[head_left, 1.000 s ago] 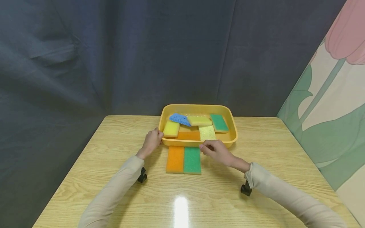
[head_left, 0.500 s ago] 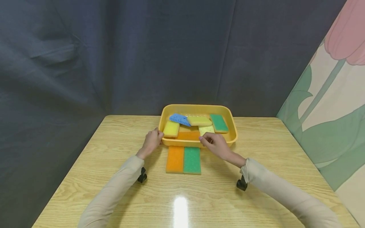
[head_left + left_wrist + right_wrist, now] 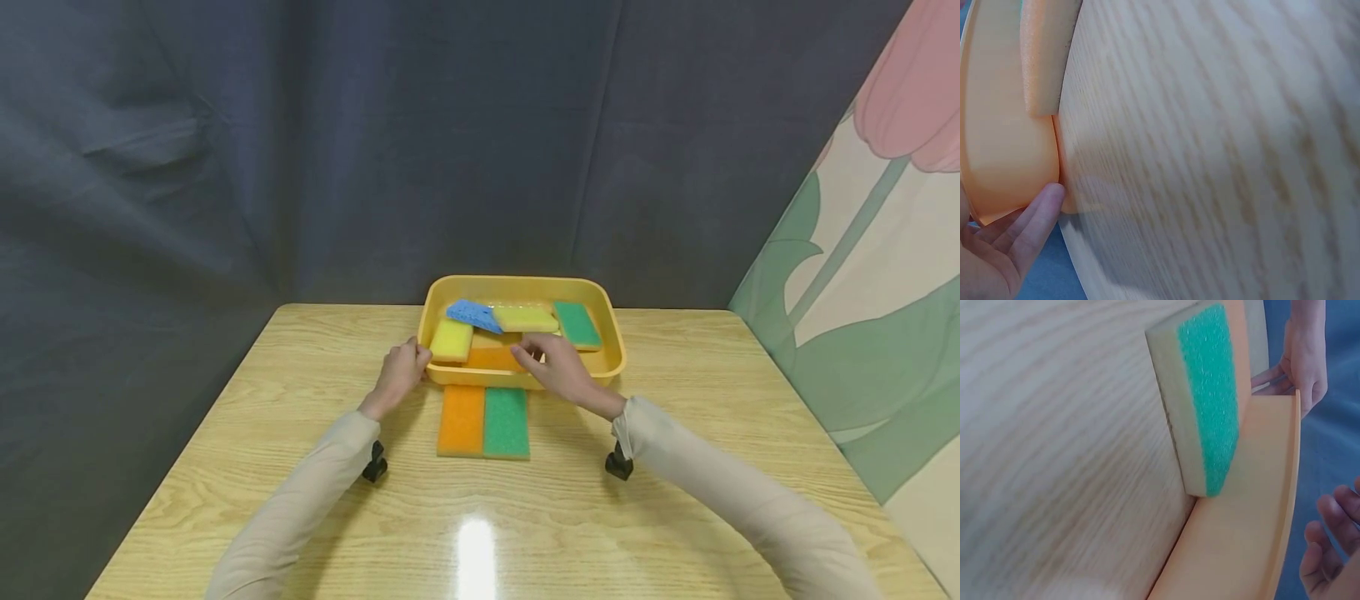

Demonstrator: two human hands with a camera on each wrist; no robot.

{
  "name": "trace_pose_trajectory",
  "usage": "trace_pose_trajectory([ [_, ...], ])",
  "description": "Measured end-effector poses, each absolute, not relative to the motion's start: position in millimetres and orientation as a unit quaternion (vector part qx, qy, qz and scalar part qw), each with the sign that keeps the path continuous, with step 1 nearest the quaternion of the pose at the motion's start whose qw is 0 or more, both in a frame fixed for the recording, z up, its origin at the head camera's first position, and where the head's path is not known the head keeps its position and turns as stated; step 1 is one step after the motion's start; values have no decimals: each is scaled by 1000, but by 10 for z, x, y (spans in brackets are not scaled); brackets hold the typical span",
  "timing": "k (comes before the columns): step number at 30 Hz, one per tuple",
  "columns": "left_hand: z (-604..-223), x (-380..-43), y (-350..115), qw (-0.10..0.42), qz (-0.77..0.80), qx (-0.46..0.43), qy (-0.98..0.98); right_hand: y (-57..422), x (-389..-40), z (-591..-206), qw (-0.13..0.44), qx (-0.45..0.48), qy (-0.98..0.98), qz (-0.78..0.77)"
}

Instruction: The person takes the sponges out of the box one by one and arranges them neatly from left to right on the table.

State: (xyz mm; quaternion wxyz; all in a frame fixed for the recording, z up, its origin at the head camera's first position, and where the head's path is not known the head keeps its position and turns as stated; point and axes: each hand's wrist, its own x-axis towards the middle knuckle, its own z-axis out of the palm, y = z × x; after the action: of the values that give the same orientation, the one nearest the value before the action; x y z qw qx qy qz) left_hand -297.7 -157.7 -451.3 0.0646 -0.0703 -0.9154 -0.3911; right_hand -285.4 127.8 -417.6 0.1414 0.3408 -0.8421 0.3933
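A yellow plastic tray (image 3: 517,378) holds several sponges. At its near left corner my left hand (image 3: 402,367) grips the wall; in the left wrist view, the fingers (image 3: 1035,222) lie against the outside. My right hand (image 3: 557,367) is over the tray's near rim, loosely curled, with nothing held. In the right wrist view its fingers (image 3: 1335,515) hang beside the rim. Inside the tray are a blue sponge (image 3: 474,313), yellow sponges (image 3: 452,340), an orange sponge (image 3: 491,358) and a green sponge (image 3: 577,325). My right hand partly covers a pale yellow sponge.
In front of the tray, an orange sponge (image 3: 461,422) and a green sponge (image 3: 506,423) lie side by side on the wooden table (image 3: 360,533). A dark curtain (image 3: 450,142) hangs behind, and a flower-patterned wall covering (image 3: 892,317) is at the right.
My right hand has moved forward and slightly left, from the tray's near rim to above the sponges inside. My left hand and the tray have stayed in place.
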Motion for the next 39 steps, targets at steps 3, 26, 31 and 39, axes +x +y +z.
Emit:
trace_pose_trajectory([
  [3,-4515,-2979,-1580,64,-390,-71,-916,1261,-2899,-4171,138,337,-851,378],
  [26,-4516,-2957,-1577,57,-397,-65,-914,1234,-3240,-4308,119,301,-882,342],
  [31,-4528,-2956,-1579,56,-398,-66,-913,1189,-3262,-4341,110,301,-886,335],
  [39,-4548,-2973,-1588,61,-392,-64,-916,1166,-3250,-4394,130,316,-879,334],
])
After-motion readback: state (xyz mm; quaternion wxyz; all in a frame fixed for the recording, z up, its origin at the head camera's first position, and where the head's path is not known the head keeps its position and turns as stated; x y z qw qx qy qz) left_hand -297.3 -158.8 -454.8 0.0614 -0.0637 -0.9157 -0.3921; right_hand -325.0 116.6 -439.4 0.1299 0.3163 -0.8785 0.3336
